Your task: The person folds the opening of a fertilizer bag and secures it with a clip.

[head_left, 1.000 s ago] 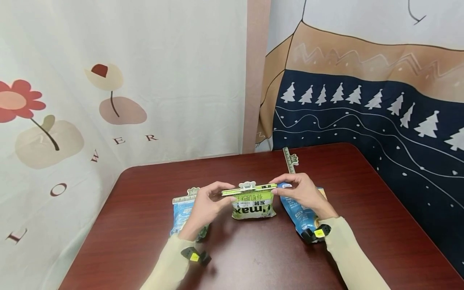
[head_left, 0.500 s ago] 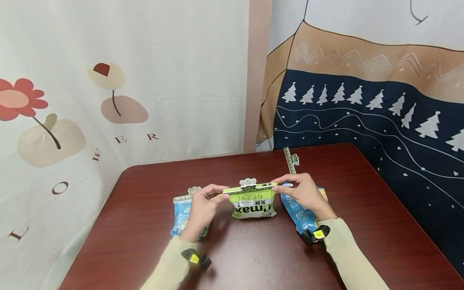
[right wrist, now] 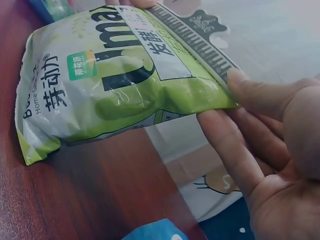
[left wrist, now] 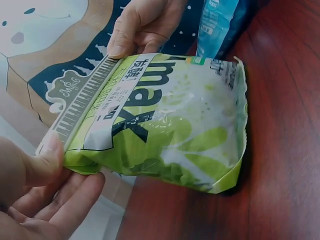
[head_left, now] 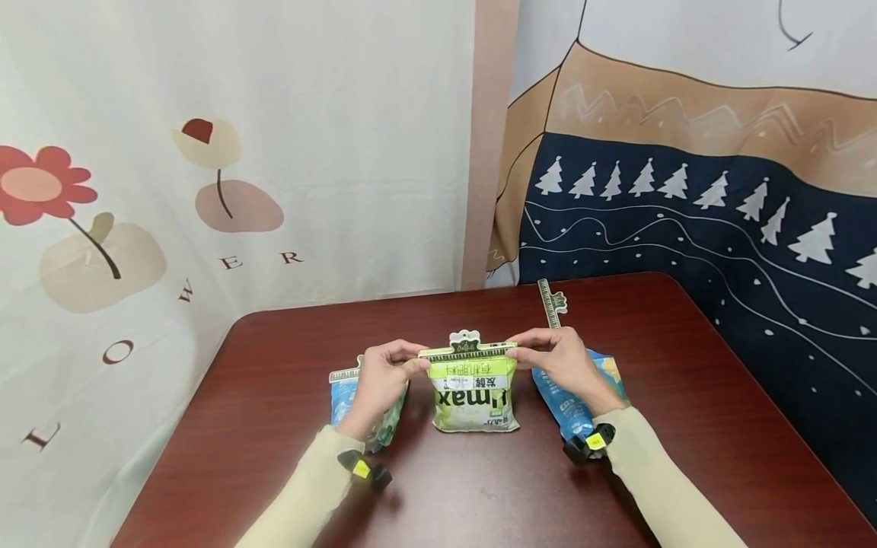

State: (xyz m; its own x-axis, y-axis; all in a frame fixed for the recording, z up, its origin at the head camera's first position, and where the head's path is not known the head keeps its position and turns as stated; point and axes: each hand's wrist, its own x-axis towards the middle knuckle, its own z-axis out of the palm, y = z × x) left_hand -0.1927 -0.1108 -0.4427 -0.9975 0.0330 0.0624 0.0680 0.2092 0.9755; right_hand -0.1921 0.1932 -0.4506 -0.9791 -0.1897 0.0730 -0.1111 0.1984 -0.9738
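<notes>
A green-and-white plastic bag (head_left: 476, 407) with large "Umax" lettering stands between my hands, the print upside down in the head view. Along its top edge lies a long bag clip (head_left: 466, 348) with a scalloped handle and ruler-like stripes. My left hand (head_left: 385, 380) pinches the clip and bag top at the left end, thumb on the near face (left wrist: 52, 147). At the other end, my right hand (head_left: 558, 361) pinches the clip the same way, its thumb on the striped face (right wrist: 240, 82). In the wrist views the bag's filled bottom hangs close to the table.
A blue bag (head_left: 342, 397) with a similar clip (head_left: 344, 374) lies left, partly behind my left hand. Another blue bag (head_left: 565, 403) lies under my right forearm. A clip (head_left: 550, 303) lies beyond it; whether they join is hidden. Curtains border the dark red table (head_left: 274, 365).
The green bag's clip has tilted up, from nearly edge-on to showing its face and handle. The bag has come slightly toward me, and both hands have moved along with it, still pinching the ends.
</notes>
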